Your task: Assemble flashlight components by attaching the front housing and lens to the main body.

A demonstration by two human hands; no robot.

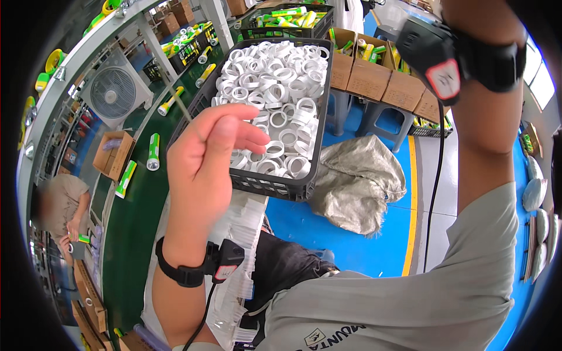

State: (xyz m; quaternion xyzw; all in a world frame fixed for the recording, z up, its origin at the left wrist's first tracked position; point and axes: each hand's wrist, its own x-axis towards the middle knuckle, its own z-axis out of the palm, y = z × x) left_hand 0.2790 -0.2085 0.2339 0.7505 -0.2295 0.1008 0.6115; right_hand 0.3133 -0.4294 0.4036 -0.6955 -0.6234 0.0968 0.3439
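Note:
My left hand (213,146) hovers over the near left side of a black plastic crate (310,175). Its fingers are loosely bent and apart, and nothing shows between them. Beneath and beyond the fingertips, the crate is heaped with white plastic rings (287,137). My right arm (486,128) is raised at the upper right. The right hand is beyond the top edge of the picture. Each wrist carries a strap with a small black camera (229,260) and a cable.
A green conveyor belt (132,234) on the left carries green, white and yellow flashlights (153,152). A co-worker (64,205) handles a flashlight beyond it. Cardboard boxes (366,79) on stools stand at the back right. A crumpled woven sack (363,181) lies near the crate.

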